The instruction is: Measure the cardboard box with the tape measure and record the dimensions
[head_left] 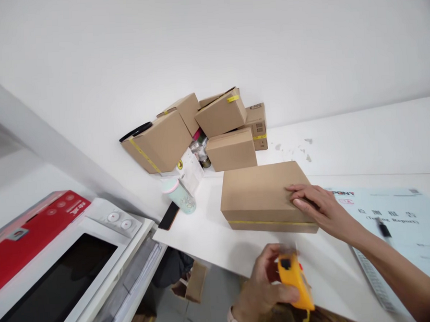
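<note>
In the lower middle my left hand [259,288] is closed around a yellow tape measure [296,281] with a black part near its top and a small yellow strap at its lower end. The area just above it is blurred. A closed cardboard box [261,190] with a yellow tape strip along its front lies on the white table [219,242]. My right hand [321,206] rests on the right end of this box, fingers extended across its top. Beside my right forearm are pale blue papers [394,219] with printed text and a black pen [383,228].
Several cardboard boxes [232,150] are piled against the wall. A mint green tumbler [182,196] stands by a dark phone [168,216] at the table's left edge. Further left is a white microwave [95,220] with a red box [41,227]. An open carton [196,282] sits on the floor.
</note>
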`<act>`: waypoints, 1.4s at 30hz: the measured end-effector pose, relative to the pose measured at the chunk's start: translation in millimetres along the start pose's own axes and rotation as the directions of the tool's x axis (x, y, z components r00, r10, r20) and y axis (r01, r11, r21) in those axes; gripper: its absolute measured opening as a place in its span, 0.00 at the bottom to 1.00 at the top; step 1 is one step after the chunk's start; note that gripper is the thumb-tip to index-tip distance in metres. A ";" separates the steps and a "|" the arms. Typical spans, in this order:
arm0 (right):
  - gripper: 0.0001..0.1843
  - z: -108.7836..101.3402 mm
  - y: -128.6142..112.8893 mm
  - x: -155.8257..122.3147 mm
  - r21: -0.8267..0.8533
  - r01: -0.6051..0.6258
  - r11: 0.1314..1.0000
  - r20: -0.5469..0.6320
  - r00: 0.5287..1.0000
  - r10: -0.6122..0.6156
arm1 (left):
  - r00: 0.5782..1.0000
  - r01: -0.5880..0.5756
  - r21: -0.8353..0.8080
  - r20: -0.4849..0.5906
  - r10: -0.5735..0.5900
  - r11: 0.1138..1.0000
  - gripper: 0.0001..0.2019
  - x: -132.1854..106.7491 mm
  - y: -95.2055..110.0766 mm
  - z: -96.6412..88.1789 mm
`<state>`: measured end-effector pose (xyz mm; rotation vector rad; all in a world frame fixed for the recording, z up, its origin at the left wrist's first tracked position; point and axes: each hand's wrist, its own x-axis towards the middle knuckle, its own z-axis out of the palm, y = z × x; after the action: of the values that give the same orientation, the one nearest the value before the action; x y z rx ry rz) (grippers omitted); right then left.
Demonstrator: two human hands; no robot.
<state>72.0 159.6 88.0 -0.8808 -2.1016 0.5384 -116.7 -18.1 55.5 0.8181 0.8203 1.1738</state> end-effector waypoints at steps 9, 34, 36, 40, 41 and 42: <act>0.11 1.0 1.8 -8.3 0.134 0.005 0.991 -0.044 0.999 0.001 | 0.716 -0.432 0.228 -0.501 0.486 0.873 0.36 -26.3 64.1 -69.8; 0.19 -70.8 -29.0 -20.1 0.041 -0.497 0.867 -0.371 0.798 0.476 | 0.930 -0.289 -0.031 -0.245 0.273 0.957 0.24 -5.3 154.3 -10.8; 0.19 -72.9 -21.0 -4.0 0.005 -0.494 0.869 -0.340 0.817 0.466 | 0.970 -0.212 -0.091 -0.142 0.198 0.973 0.25 -11.6 156.9 8.0; 0.16 -74.1 -5.9 25.1 0.036 -0.442 0.896 -0.276 0.858 0.434 | 0.981 0.166 -0.232 0.134 -0.137 0.958 0.28 -1.4 139.9 39.5; 0.15 -73.5 -2.4 30.4 0.064 -0.428 0.902 -0.254 0.867 0.429 | 0.959 0.251 -0.236 0.191 -0.209 0.939 0.29 6.8 132.3 45.3; 0.16 -72.6 0.7 34.7 0.093 -0.413 0.906 -0.229 0.877 0.423 | 0.934 0.320 -0.226 0.237 -0.266 0.920 0.30 16.4 124.7 50.3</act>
<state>113.9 191.4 148.9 -1.3206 -1.6732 0.6553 -124.8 15.8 186.4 0.5607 0.5804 0.8890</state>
